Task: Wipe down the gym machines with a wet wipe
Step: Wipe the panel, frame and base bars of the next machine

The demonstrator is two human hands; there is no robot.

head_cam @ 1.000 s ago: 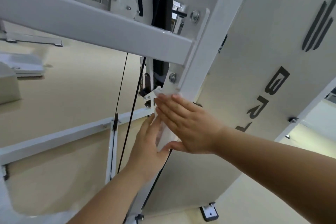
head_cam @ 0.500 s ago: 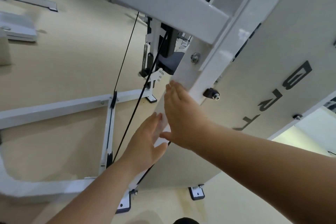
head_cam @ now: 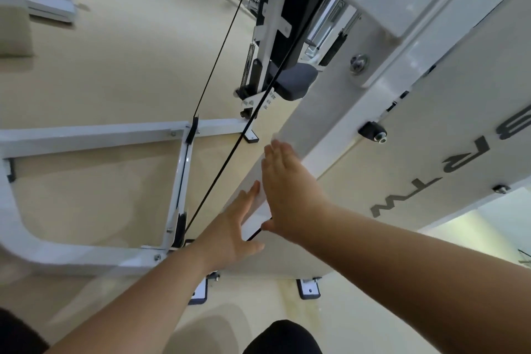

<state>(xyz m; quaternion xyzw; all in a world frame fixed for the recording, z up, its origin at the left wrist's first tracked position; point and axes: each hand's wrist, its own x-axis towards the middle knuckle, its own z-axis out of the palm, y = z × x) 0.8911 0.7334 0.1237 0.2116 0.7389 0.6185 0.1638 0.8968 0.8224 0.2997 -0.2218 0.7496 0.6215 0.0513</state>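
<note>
While we lean toward the machine's white upright post [head_cam: 330, 123], our right hand [head_cam: 290, 192] lies flat against its front face, fingers straight and close together, thumb spread low toward the black cable [head_cam: 230, 158]. Under that palm we press the wet wipe [head_cam: 259, 205], a pale sheet spread on the post; one edge shows just past the fingertips and another strip shows between our two hands. Our left hand [head_cam: 230, 230] comes up on the post's left side, fingers straight and loose, their tips touching the wipe's lower strip, gripping nothing. We cannot tell how far the wipe reaches beneath the right palm. Left of the post, the cable slants down beside it and disappears behind our hands. Further left of the post a white floor frame [head_cam: 94, 135] lies on the beige floor [head_cam: 115, 66]. Behind the post and above our hands sits a dark seat pad [head_cam: 296, 80] on a white bracket, with a coil spring [head_cam: 248, 63] beside it. Right of the post stands a pale side panel [head_cam: 431, 167] with dark letters, and a black knob [head_cam: 372, 131] juts out where panel and post meet. Above the knob a bolt [head_cam: 359, 63] fixes a plate to the post. Below the post's base, a dark-edged foot plate [head_cam: 309, 289] rests on the floor.
</note>
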